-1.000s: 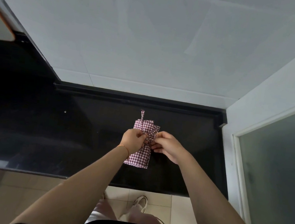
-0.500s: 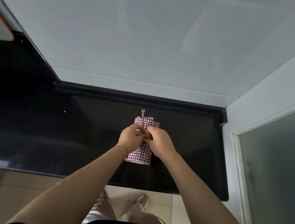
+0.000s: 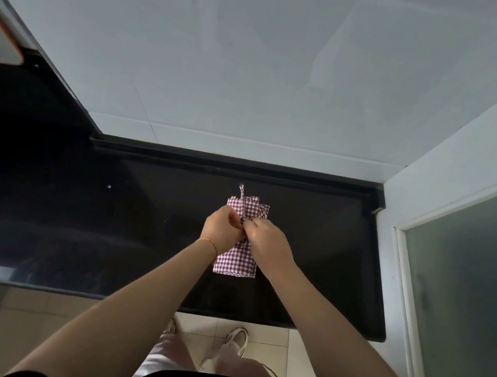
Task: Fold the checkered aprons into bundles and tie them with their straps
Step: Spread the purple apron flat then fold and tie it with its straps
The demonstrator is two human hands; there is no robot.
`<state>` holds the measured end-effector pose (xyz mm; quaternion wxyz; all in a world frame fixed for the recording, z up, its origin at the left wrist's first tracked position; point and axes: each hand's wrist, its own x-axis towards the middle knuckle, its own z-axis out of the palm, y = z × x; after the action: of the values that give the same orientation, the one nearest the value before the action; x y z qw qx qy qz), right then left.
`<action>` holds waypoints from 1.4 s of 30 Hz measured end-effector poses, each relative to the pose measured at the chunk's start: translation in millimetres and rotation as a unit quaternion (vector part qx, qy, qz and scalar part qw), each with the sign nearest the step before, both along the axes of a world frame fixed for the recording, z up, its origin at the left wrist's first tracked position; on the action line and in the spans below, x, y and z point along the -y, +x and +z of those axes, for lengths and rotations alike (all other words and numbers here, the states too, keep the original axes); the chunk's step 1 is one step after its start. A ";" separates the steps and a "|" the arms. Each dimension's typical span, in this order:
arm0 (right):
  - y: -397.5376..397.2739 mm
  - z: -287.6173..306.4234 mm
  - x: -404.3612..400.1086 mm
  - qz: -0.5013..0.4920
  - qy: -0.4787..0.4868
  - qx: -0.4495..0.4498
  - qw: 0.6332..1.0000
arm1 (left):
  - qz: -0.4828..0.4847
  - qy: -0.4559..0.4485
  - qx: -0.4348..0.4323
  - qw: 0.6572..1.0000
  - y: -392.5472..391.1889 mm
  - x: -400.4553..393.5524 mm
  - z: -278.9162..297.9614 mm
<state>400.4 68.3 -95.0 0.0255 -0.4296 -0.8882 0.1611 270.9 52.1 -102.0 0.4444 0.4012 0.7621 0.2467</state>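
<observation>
A folded red-and-white checkered apron bundle (image 3: 236,260) lay on the glossy black surface (image 3: 79,230), right of centre and closer to the far wall than to the near edge. Both hands met over its middle. The left hand (image 3: 223,227) had its fingers curled in a closed grip on the strap at the bundle's centre, and the right hand (image 3: 266,240) pinched the strap from the other side, its fingertips touching those of the left. The strap (image 3: 257,217) itself showed only as a thin line running from the fingers up across the far right corner of the bundle; whether a knot had formed under the knuckles could not be told, since the hands covered that spot. A narrow strap end (image 3: 241,191) stuck out past the far edge of the bundle, pointing toward the wall. The middle part of the bundle was hidden beneath both hands, leaving only its far end and near end visible.

A thin red bracelet (image 3: 207,241) circled the left wrist. Grey wall tiles (image 3: 256,64) rose behind the surface. A frosted glass panel (image 3: 464,277) stood at the right, cut off by the frame. At the far left a pale object with an orange edge (image 3: 1,32) was cropped and unidentifiable. Below the near edge, white shoes (image 3: 236,340) stood on beige floor tiles (image 3: 46,320).
</observation>
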 end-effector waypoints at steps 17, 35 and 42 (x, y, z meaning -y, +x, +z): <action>-12.7 4.8 -26.1 -0.224 -0.288 0.009 0.931 | -0.185 0.106 -0.225 0.951 0.9 -3.2 -5.2; 11.6 3.0 -31.3 -0.274 -0.267 -0.070 0.921 | -0.257 0.019 -0.212 0.943 -3.9 -10.6 2.4; 15.0 2.5 -32.1 -0.236 -0.144 -0.027 0.961 | -0.350 -0.090 -0.260 0.896 -10.9 -21.6 17.5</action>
<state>415.4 100.4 -92.5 0.0249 -0.6219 -0.7277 0.2882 259.9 73.7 -84.5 0.3222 0.6499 0.6799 -0.1073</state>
